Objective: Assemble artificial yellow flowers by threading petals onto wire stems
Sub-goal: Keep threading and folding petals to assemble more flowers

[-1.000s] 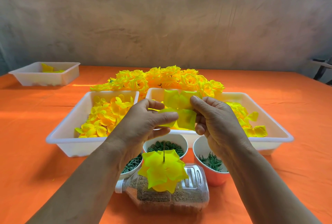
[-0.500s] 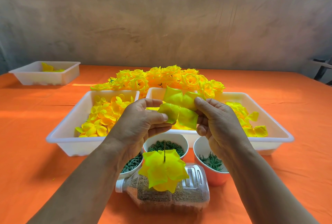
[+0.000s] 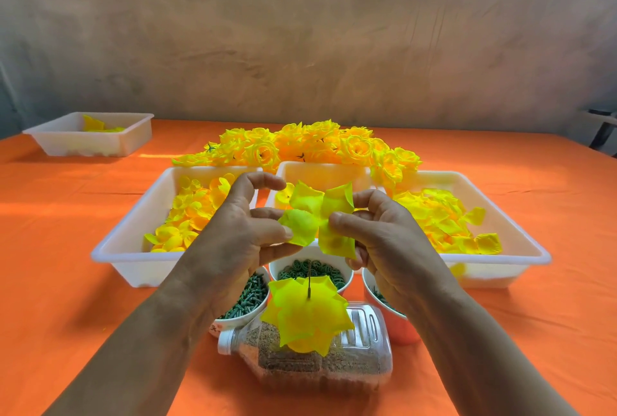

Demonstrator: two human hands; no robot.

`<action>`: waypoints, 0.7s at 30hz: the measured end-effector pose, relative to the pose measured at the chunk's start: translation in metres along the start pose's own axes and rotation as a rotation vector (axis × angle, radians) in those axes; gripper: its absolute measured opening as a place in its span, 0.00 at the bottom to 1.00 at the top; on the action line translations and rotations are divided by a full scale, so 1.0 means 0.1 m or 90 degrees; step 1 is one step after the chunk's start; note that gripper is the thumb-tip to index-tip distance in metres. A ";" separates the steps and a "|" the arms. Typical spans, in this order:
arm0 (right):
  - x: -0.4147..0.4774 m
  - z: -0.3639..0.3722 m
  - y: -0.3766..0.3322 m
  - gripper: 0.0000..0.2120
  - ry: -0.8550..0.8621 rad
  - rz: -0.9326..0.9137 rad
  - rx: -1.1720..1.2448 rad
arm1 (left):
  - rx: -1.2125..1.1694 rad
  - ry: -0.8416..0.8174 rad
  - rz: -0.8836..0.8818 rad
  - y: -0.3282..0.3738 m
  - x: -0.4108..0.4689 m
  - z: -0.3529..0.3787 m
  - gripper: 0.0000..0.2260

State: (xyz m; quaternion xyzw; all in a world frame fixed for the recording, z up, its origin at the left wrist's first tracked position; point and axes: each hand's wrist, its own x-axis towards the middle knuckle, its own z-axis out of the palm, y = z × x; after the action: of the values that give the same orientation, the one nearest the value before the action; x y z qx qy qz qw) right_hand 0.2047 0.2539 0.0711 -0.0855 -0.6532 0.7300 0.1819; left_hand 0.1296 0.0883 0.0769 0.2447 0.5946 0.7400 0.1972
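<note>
Yellow petal piece [image 3: 335,203] is held between both hands. The left hand [image 3: 233,238] pinches its left lobe with thumb and fingers, index arched free, and the right hand [image 3: 387,242] pinches its right side. Just nearer, a wire stem [image 3: 310,282] pokes up through stacked petals [image 3: 307,315] above a bottle [image 3: 334,362].

mottled grey-brown plaster wall [image 3: 300,31] behind. wide table under orange cloth [image 3: 50,265], sunlight band [image 3: 43,210] across its left side. dark furniture piece [image 3: 605,130] at far right edge, unclear what.

Matt orange cloth [image 3: 66,248]; glossy white plastic trays [image 3: 133,262]; thin fabric petals [image 3: 334,205].
</note>
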 end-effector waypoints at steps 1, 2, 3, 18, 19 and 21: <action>-0.01 0.01 0.02 0.08 0.000 0.000 -0.003 | -0.013 -0.020 -0.007 0.02 -0.02 -0.01 0.19; -0.01 0.02 0.04 0.08 -0.001 0.000 -0.007 | -0.028 -0.039 -0.018 0.03 -0.04 -0.01 0.15; -0.01 0.03 0.05 0.08 -0.002 0.000 -0.007 | -0.040 -0.050 -0.032 0.04 -0.06 -0.01 0.11; -0.16 0.07 0.13 0.11 -0.091 0.011 0.012 | -0.014 -0.002 -0.073 0.04 -0.18 0.03 0.18; -0.17 0.08 0.14 0.12 -0.092 0.017 0.010 | -0.011 -0.003 -0.073 0.03 -0.19 0.03 0.17; -0.19 0.08 0.16 0.15 -0.091 0.030 0.011 | 0.016 -0.005 -0.068 0.01 -0.20 0.04 0.17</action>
State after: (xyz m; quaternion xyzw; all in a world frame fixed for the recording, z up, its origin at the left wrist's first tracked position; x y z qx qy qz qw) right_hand 0.2168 0.2384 0.0540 -0.0469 -0.6558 0.7440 0.1188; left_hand 0.1485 0.0794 0.0759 0.2178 0.6152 0.7201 0.2357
